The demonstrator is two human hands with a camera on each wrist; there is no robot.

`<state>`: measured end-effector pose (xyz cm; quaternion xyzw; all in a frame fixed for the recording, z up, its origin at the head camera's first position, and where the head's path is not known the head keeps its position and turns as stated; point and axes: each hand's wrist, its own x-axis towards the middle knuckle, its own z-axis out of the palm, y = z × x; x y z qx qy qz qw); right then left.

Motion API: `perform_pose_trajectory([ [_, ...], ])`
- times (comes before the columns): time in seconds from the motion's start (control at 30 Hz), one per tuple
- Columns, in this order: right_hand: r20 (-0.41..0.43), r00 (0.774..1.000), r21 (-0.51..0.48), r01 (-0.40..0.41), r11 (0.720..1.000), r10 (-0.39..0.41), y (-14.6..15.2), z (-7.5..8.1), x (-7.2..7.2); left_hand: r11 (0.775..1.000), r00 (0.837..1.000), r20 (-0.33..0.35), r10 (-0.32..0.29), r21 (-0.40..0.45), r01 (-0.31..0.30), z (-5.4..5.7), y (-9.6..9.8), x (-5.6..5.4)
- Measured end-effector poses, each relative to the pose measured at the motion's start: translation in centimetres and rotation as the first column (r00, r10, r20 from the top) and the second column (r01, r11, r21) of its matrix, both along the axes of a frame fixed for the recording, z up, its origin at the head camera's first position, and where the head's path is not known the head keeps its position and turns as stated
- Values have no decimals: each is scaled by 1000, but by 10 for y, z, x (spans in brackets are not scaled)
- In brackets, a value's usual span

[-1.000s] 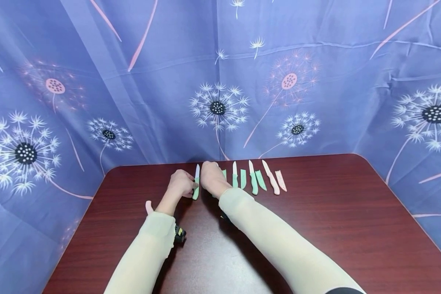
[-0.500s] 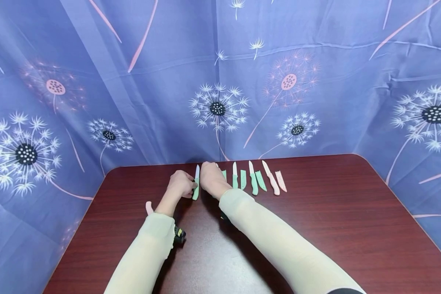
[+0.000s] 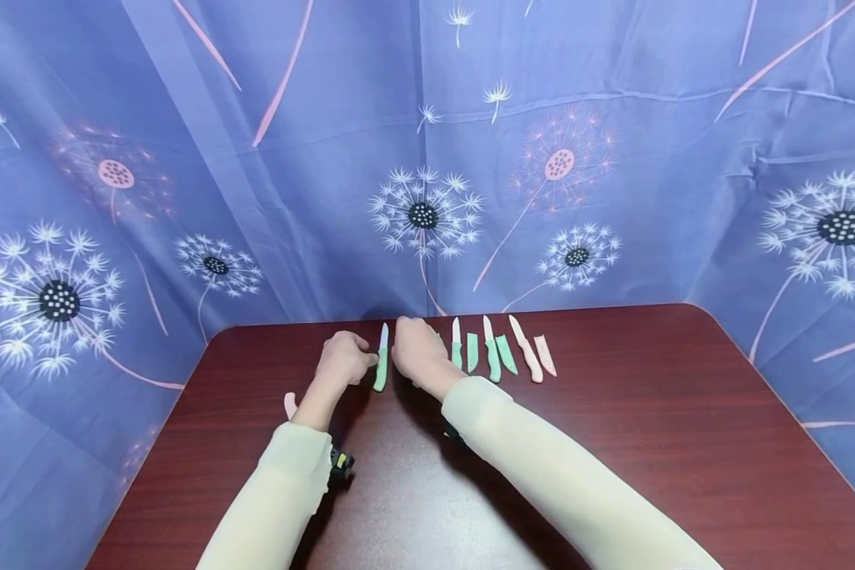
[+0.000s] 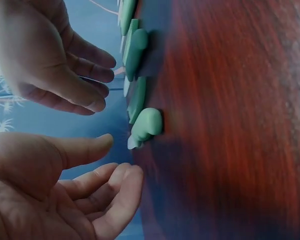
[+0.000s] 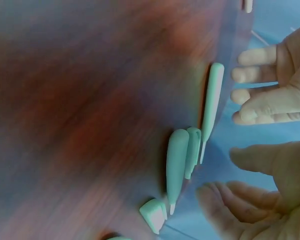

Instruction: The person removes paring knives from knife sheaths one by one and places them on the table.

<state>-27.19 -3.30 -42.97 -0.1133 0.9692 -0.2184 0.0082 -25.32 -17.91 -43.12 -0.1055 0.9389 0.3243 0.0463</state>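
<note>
A knife with a light green handle (image 3: pixel 381 370) and white blade lies on the table between the two hands. My left hand (image 3: pixel 345 358) hovers just left of it, fingers loosely bent, thumb near the handle. My right hand (image 3: pixel 416 348) is on its other side, palm turned inward. In the left wrist view, nothing sits between the fingers of the left hand (image 4: pixel 70 185). The right wrist view shows the right hand (image 5: pixel 255 195) with fingers relaxed, beside a green sheath (image 5: pixel 192 150) and a second green-handled knife (image 5: pixel 177 160). The right hand hides these two in the head view.
To the right lie two more green-handled knives (image 3: pixel 492 360), green sheaths (image 3: pixel 473 352), a pink-handled knife (image 3: pixel 526 348) and a pink sheath (image 3: pixel 545 356), in a row near the far edge. A pink curved piece (image 3: pixel 290 405) shows beside the left forearm. A blue curtain (image 3: pixel 313 198) hangs behind.
The left hand has drawn slightly left, off the knife's handle. The right hand has shifted a little right, covering more of the things under it. The knives lie where they were.
</note>
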Motion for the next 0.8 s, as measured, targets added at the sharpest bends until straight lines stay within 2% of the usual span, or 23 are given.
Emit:
perform_pose_trajectory([
  [0.1,-86,995,26,-44,999,46,6,1,7,998,999,-41,-11,-67,8,4,-2,6],
  [0.23,-154,984,45,-79,996,85,12,3,17,997,998,-60,-11,-83,6,8,-6,14],
  [0.5,-178,972,51,-147,988,154,23,4,34,995,998,-62,13,-96,-19,14,-16,32],
  [0.8,-233,945,82,-216,973,229,30,5,52,986,996,-88,27,-162,-41,15,-31,52],
])
